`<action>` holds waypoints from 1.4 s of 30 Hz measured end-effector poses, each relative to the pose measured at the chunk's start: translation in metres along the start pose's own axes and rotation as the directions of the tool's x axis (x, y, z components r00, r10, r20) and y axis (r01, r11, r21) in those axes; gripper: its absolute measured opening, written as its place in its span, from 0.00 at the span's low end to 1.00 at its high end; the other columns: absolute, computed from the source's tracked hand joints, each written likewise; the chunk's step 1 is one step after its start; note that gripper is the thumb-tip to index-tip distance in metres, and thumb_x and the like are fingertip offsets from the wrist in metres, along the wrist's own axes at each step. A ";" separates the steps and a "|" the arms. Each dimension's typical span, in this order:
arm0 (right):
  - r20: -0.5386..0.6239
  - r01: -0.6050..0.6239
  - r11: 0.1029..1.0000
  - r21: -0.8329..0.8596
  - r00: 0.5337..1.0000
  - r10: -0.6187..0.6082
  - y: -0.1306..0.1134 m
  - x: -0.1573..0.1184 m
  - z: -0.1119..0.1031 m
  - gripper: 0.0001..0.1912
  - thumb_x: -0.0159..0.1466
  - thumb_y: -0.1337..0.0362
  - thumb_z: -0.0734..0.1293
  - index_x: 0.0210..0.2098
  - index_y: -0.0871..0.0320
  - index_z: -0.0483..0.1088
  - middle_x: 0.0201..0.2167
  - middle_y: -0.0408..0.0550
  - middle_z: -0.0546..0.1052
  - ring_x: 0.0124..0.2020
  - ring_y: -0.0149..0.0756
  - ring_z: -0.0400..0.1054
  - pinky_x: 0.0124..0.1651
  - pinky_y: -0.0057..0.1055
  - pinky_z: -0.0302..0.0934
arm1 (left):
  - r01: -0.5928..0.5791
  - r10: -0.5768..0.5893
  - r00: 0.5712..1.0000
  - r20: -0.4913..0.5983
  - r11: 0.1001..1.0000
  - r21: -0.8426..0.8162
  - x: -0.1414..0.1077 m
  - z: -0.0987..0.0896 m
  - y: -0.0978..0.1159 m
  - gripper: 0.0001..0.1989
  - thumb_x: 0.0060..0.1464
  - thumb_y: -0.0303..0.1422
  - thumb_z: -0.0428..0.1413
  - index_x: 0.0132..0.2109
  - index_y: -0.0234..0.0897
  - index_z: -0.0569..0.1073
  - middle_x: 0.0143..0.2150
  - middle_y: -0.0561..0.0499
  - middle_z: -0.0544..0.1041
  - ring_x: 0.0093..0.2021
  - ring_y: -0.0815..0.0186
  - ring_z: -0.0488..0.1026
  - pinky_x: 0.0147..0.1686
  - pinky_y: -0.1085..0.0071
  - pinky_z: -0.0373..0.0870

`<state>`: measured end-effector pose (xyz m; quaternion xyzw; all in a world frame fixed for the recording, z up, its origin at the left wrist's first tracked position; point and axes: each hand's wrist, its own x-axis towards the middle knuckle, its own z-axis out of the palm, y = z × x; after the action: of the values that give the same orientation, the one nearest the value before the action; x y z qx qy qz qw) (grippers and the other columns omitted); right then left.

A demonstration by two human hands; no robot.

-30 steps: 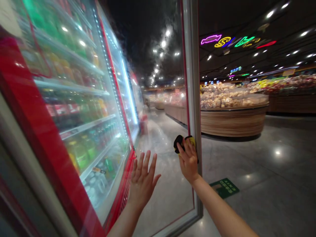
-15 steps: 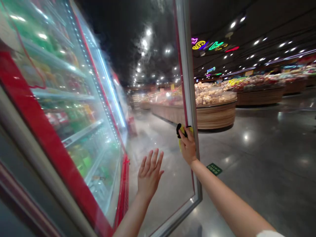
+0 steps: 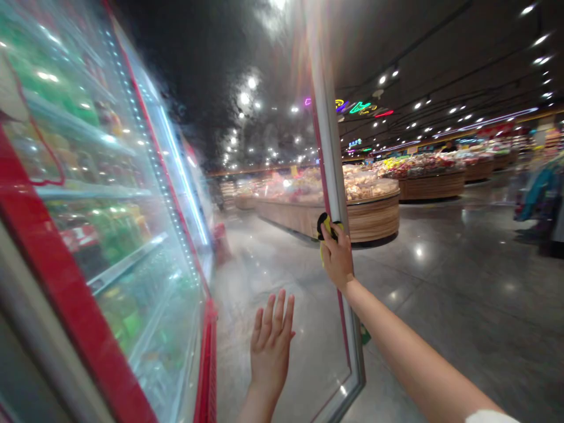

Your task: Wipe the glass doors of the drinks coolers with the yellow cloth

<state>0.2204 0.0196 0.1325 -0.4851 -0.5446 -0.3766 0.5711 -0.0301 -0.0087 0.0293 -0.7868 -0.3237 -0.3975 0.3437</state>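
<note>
A framed glass door (image 3: 337, 170) of a lit drinks cooler stands swung out in front of me. My right hand (image 3: 337, 258) grips a small yellow-and-black pad (image 3: 325, 225) against the glass beside the door's grey outer frame. Its exact kind is partly hidden under my fingers. Lower and to the left, my left hand (image 3: 271, 346) is spread with its fingers stretched out and its palm towards the glass. It holds nothing; whether the palm touches the pane I cannot tell. Hazy streaks cover parts of the pane.
On the left the red-framed cooler (image 3: 66, 258) holds shelves of green and other bottles, blurred. Beyond the door stand wood-sided produce stands (image 3: 374, 220) on a shiny grey floor (image 3: 432, 294). A rack with hanging clothes (image 3: 540, 188) is at the far right.
The view has turned slightly right, so the cooler and produce stands sit further left. My left hand appears a little lower. My right hand stays on the pad at the door's edge.
</note>
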 end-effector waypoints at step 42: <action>-0.031 0.043 0.977 0.211 0.999 -0.038 -0.091 -0.001 0.042 0.22 0.73 0.68 0.58 0.61 0.47 0.73 0.61 0.53 0.74 0.64 0.49 0.62 0.65 0.52 0.56 | 0.164 -0.224 0.950 0.219 0.951 0.260 -0.027 -0.089 -0.058 0.49 0.53 0.38 0.67 0.74 0.48 0.50 0.76 0.47 0.53 0.77 0.54 0.39 0.75 0.48 0.40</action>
<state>0.1225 0.0383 0.1423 -0.4054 -0.5836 -0.3346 0.6190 -0.1239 -0.0541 0.0621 -0.7468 -0.4855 -0.2872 0.3522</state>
